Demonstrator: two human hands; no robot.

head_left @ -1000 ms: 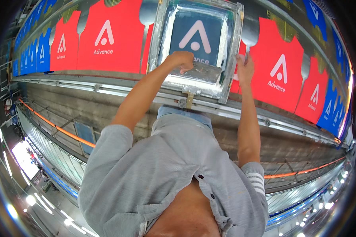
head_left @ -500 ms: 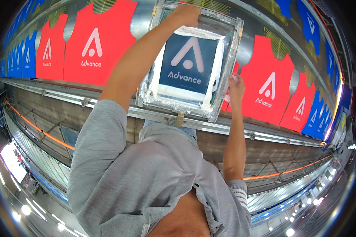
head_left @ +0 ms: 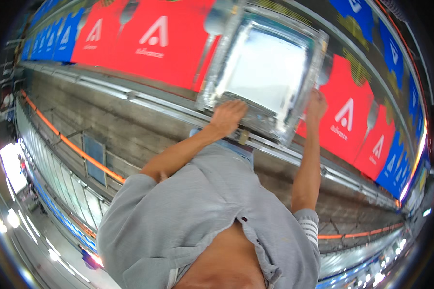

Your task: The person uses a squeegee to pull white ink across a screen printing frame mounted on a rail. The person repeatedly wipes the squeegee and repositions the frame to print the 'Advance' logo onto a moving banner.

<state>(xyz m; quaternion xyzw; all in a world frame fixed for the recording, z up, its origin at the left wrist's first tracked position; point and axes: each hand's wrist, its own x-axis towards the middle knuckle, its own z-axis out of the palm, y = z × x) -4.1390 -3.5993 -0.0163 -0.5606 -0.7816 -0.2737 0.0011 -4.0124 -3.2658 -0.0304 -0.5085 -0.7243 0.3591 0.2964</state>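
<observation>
Left hand (head_left: 229, 115) closed on squeegee at near edge of screen frame (head_left: 304, 41); right hand (head_left: 316, 101) clasps right rail. Best: steady frame, even pressure over red garment (head_left: 173, 53).

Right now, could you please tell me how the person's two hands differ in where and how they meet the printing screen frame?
The left hand rests on the near rail of the screen frame, knuckles up and fingers curled over something on it, while the right hand grips the frame's right side rail. The left forearm stretches out slanted from the grey sleeve; the right forearm rises nearly straight. Both are bare and touch the frame.
</observation>
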